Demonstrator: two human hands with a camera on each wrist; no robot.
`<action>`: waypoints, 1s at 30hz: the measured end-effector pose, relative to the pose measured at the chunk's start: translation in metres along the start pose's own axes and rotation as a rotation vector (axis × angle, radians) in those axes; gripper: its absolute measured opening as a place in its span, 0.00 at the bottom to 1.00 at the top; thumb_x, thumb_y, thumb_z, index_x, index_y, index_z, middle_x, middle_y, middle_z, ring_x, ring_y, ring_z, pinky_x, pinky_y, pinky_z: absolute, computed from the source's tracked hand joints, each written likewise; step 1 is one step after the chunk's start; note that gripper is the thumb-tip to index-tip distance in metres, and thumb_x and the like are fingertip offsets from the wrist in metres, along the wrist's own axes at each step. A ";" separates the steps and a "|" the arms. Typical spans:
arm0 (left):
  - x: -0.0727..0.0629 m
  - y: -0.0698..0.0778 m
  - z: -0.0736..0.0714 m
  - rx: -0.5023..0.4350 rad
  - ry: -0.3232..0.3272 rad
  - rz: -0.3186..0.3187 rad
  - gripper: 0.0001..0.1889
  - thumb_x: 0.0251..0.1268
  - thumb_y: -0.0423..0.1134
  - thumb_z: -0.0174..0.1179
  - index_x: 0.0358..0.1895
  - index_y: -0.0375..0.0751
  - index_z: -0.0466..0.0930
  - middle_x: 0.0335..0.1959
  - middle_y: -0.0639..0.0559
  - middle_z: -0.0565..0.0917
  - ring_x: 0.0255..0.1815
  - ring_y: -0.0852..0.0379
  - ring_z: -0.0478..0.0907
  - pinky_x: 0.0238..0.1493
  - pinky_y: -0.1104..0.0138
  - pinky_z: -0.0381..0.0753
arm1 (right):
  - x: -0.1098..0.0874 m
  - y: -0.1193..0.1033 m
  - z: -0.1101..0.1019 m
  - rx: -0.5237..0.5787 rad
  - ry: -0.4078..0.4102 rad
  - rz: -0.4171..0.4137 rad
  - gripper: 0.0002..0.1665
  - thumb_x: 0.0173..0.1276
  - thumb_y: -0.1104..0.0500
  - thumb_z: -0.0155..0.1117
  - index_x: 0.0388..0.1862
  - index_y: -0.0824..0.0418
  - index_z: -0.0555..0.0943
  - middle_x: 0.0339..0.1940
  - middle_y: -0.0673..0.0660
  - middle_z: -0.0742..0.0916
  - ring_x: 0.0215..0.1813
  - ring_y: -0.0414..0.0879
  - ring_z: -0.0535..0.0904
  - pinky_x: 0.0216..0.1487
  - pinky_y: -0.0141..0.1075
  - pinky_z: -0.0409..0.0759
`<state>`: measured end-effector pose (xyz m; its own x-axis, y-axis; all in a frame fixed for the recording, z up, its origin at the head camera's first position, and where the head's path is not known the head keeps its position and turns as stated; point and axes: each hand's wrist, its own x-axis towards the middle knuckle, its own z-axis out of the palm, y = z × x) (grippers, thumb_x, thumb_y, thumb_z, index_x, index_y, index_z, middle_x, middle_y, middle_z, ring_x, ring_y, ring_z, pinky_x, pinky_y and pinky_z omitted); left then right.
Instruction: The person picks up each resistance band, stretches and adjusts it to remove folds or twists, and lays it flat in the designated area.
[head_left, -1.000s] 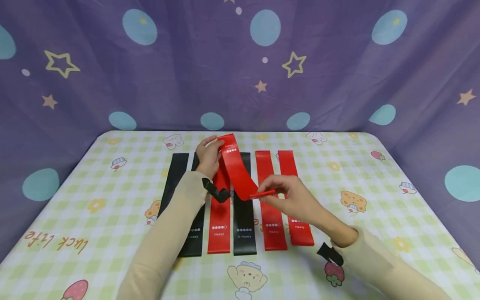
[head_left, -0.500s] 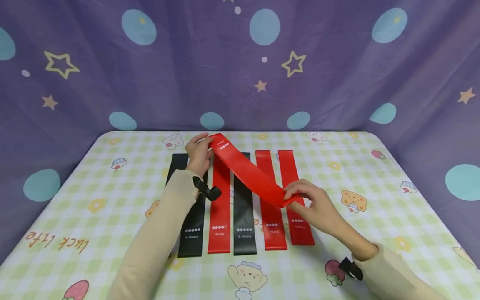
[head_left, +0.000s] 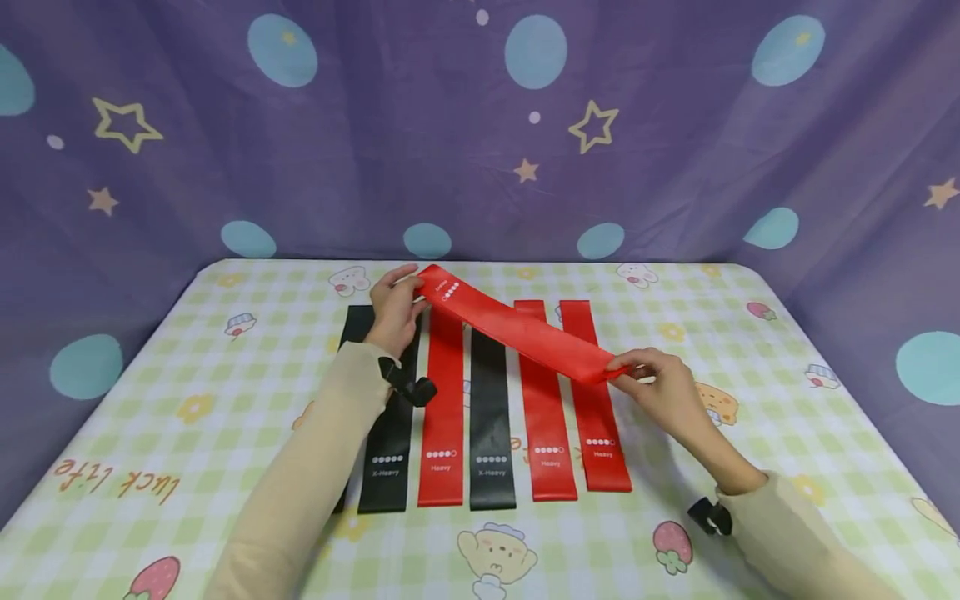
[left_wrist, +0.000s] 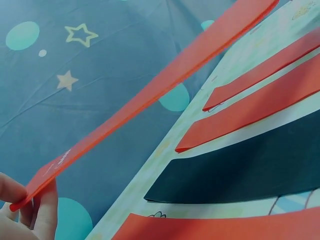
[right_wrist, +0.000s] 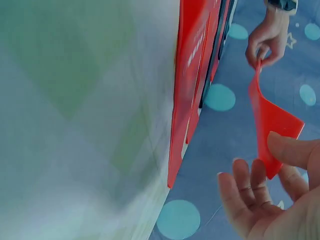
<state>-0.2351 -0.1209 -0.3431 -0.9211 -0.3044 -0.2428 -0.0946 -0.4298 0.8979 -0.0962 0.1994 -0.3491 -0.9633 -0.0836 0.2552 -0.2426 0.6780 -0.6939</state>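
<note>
A red resistance band (head_left: pixel 517 327) stretches slantwise through the air above a row of flat bands in the head view. Its far left end, with printed dots, is pinched by my left hand (head_left: pixel 395 310). My right hand (head_left: pixel 660 387) pinches the lower right end between thumb and fingers. The left wrist view shows thumb and fingers (left_wrist: pixel 45 207) gripping the band's tip. In the right wrist view, the thumb (right_wrist: pixel 290 150) presses on the red band (right_wrist: pixel 272 125), while the other fingers spread below it.
Beneath lie black X-Heavy bands (head_left: pixel 491 425) and red Heavy bands (head_left: pixel 440 417), side by side on a checked tablecloth (head_left: pixel 225 400). Another black band (head_left: pixel 358 321) is partly hidden by the left arm. A purple curtain (head_left: pixel 480 167) hangs behind the table.
My right hand has moved right and slightly up, drawing the sagging red band out straighter. The left hand shifted a little left, still holding its end.
</note>
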 end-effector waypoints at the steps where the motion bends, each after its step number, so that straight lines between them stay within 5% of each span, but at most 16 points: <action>1: -0.001 0.000 0.001 0.014 -0.005 -0.006 0.19 0.61 0.24 0.50 0.56 0.34 0.75 0.33 0.49 0.75 0.25 0.60 0.73 0.23 0.73 0.77 | 0.002 0.001 -0.002 -0.007 0.001 0.022 0.09 0.58 0.69 0.67 0.38 0.64 0.86 0.40 0.62 0.87 0.36 0.53 0.83 0.33 0.27 0.80; 13: -0.013 -0.001 0.003 0.075 -0.060 -0.008 0.19 0.62 0.24 0.50 0.57 0.36 0.76 0.36 0.49 0.75 0.27 0.59 0.73 0.22 0.76 0.77 | 0.017 0.020 -0.015 0.148 -0.062 0.232 0.14 0.65 0.63 0.63 0.48 0.69 0.82 0.39 0.66 0.88 0.32 0.46 0.86 0.31 0.32 0.84; 24: -0.018 -0.002 0.003 0.091 -0.086 -0.013 0.21 0.63 0.26 0.51 0.60 0.34 0.73 0.41 0.47 0.76 0.29 0.59 0.77 0.26 0.75 0.80 | 0.022 0.034 -0.020 0.293 -0.079 0.267 0.18 0.67 0.66 0.57 0.52 0.76 0.77 0.35 0.53 0.88 0.32 0.33 0.84 0.36 0.27 0.83; 30: -0.023 -0.003 0.003 0.174 -0.084 -0.036 0.19 0.64 0.28 0.53 0.59 0.37 0.75 0.46 0.44 0.77 0.26 0.60 0.77 0.28 0.75 0.81 | 0.028 0.041 -0.027 0.405 -0.131 0.353 0.21 0.69 0.68 0.47 0.58 0.78 0.72 0.44 0.47 0.82 0.36 0.32 0.81 0.43 0.26 0.82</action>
<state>-0.2150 -0.1108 -0.3390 -0.9435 -0.2164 -0.2511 -0.1852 -0.2840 0.9408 -0.1304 0.2441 -0.3518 -0.9942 -0.0100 -0.1075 0.0973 0.3483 -0.9323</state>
